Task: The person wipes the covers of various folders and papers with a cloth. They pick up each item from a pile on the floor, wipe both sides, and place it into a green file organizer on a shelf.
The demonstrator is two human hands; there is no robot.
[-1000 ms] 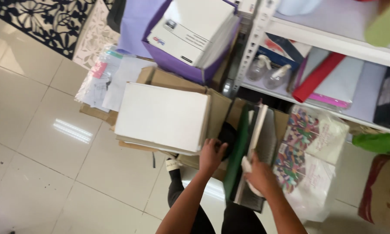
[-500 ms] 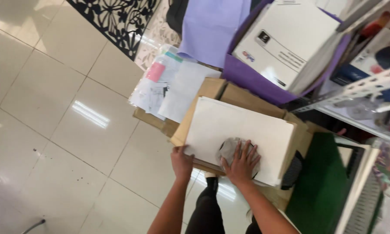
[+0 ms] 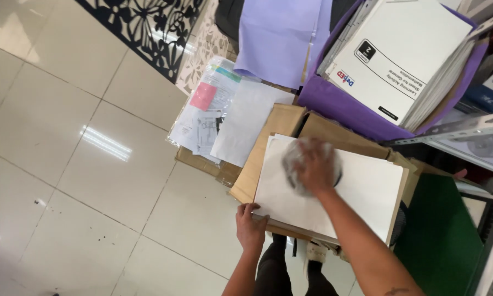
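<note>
- On a stack of flat white boards (image 3: 361,192) resting over brown cardboard boxes (image 3: 274,131), a person's right hand (image 3: 315,167) is pressing a crumpled grey cloth (image 3: 293,159) against the top sheet, fingers curled over the wad and gripping it.
- At the stack's near edge, the left hand (image 3: 250,227) is pinching the boards, thumb on top and fingers tucked under, steadying them.
- By the look of it, the wiping of the top board is under way, with the cloth sitting at the far left part of the sheet; covering the rest would call for sweeping toward the right edge while the left hand is bracing the pile.
- Behind the stack, a purple box (image 3: 339,107) is holding white booklets (image 3: 405,55) with a black-lined label and a small dark square mark.
- To the left, clear plastic sleeves (image 3: 202,118) of printed sheets are lying on cardboard, one showing a pink square (image 3: 203,96).
- At the far right, a green board (image 3: 438,241) is standing beside metal shelving (image 3: 465,129).
</note>
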